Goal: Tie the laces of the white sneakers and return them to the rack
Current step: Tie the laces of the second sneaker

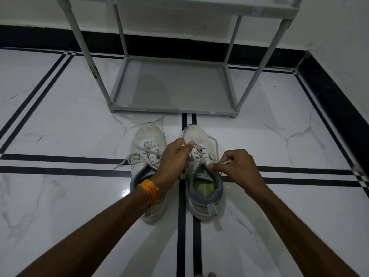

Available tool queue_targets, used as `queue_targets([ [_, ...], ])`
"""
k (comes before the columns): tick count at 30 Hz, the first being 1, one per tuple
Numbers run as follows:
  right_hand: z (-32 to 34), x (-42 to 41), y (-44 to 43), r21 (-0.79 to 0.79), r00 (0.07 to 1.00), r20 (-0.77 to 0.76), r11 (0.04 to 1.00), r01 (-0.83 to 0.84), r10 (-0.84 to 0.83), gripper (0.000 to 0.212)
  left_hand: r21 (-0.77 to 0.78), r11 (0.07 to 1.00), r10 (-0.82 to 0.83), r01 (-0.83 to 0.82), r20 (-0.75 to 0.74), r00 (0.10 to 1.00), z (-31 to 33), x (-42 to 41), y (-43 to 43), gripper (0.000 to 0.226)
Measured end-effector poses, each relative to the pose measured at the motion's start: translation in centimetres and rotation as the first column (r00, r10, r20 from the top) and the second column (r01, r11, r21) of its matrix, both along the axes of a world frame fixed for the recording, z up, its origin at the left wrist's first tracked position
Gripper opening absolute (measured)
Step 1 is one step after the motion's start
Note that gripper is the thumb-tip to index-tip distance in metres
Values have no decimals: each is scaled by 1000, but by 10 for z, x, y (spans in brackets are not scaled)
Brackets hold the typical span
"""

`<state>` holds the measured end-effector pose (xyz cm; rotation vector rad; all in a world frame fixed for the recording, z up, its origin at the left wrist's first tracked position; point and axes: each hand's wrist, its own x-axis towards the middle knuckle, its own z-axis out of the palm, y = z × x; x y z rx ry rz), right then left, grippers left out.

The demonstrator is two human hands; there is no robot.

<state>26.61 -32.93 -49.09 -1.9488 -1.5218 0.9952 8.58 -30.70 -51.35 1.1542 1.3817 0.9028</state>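
Glossy white marble-look floor (60, 206) with thin black double stripes crossing it, and a black skirting band along the white walls. A grey plastic rack (171, 86) on tube legs stands against the far wall, its bottom shelf a flat tray with a raised lip. Two white sneakers sit side by side on the floor just in front of the rack's front edge, toes pointing at it. The left sneaker (146, 152) has its laces in a loose bow, one end trailing off to the left. The right sneaker (201, 176) has a grey padded collar, a green insole and a pull loop at the heel. Both arms reach down over it: the left hand (173, 158), with an orange thread band (150, 190) on the wrist, has its fingers pinched on a lace above the toe end, and the right hand (237, 166) is curled with thumb and forefinger clamped on the other lace end (226, 162), pulled out to the right.
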Motion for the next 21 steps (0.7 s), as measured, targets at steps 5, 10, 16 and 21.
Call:
queue_targets([
  [5, 49, 22, 9, -96, 965, 143, 974, -206, 219, 41, 279, 933, -120, 227, -354, 927, 40, -19, -1, 39],
  [10, 105, 23, 24, 45, 947, 197, 963, -267, 253, 41, 415, 795, -99, 442, -630, 770, 104, -26, 14, 45],
  [16, 140, -6, 46, 258, 895, 301, 875, -410, 330, 34, 255, 382, -310, 888, -870, 383, 116, -1, 16, 23],
  [21, 134, -24, 54, 303, 871, 346, 837, -455, 349, 13, 171, 459, -44, 872, -976, 215, 122, 7, 42, 22],
])
